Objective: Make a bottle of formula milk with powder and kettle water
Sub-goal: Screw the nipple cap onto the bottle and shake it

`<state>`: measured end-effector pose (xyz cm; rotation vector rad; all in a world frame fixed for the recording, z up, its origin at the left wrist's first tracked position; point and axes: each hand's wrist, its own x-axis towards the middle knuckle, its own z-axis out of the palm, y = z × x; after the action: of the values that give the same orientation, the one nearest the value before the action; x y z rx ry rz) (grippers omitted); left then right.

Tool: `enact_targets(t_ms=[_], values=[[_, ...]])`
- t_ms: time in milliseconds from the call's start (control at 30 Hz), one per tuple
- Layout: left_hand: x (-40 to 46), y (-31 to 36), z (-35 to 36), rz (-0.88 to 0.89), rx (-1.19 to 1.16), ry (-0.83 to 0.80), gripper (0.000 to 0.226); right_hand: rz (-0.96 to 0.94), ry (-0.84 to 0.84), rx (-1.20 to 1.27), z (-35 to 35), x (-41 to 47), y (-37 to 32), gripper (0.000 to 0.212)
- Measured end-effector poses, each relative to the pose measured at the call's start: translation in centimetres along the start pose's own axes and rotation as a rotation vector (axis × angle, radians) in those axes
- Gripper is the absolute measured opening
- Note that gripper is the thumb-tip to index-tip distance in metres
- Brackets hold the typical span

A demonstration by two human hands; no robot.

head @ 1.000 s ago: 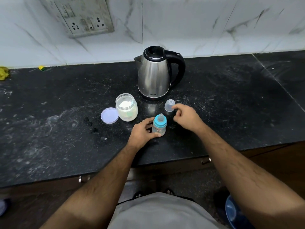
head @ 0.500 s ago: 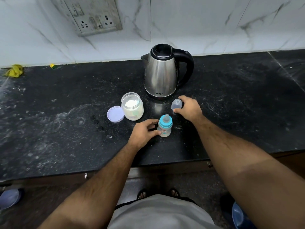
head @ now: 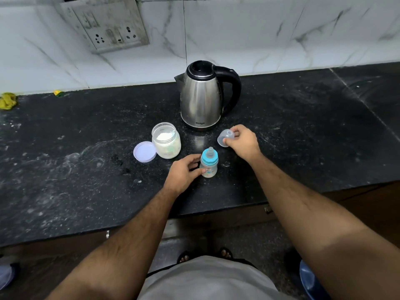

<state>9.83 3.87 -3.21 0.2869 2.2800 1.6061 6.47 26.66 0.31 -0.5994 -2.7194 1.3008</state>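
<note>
Head view: left hand (head: pixel 184 172) grips the baby bottle (head: pixel 208 163) standing upright on the counter (head: pixel 86 180); right hand (head: pixel 243 141) pinches the clear cap (head: pixel 225 137) to its right. Kettle (head: pixel 202 96) stands beyond, open powder jar (head: pixel 166 140) far-left.

Black counter (head: pixel 303 137) — kettle (head: pixel 201 98), powder jar (head: pixel 166 141), lid (head: pixel 144 152), bottle (head: pixel 208 163) standing.

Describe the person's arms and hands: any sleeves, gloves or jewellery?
Both forearms are bare up to the frame edge, with visible hair and no sleeves in view. The left hand and right hand wear no gloves; no rings, watch or bracelet show.
</note>
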Motion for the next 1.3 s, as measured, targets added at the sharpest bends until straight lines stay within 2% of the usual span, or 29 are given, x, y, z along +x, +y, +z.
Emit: enact_targets(t_ms=[167,300,500,733,1300], values=[[-0.3,-0.1,0.0,0.021,-0.019,-0.011,0.053,-0.116,0.050,0.231,-2.3,-3.2,-2.8,0.027],[-0.4,0.0,-0.1,0.028,-0.025,-0.002,0.052,-0.256,0.011,0.327,-3.3,-5.8,-3.6,0.043],[-0.3,0.1,-0.1,0.031,-0.039,-0.005,0.050,-0.426,-0.042,0.138,-2.0,-8.2,-3.8,0.045],[-0.5,0.0,-0.1,0.034,-0.065,-0.004,0.049,-0.500,-0.122,-0.133,-0.6,-8.9,-3.2,0.050],[-0.5,-0.4,0.0,0.038,-0.043,0.005,0.048,-0.533,-0.078,-0.239,0.8,-8.3,-1.8,0.052]])
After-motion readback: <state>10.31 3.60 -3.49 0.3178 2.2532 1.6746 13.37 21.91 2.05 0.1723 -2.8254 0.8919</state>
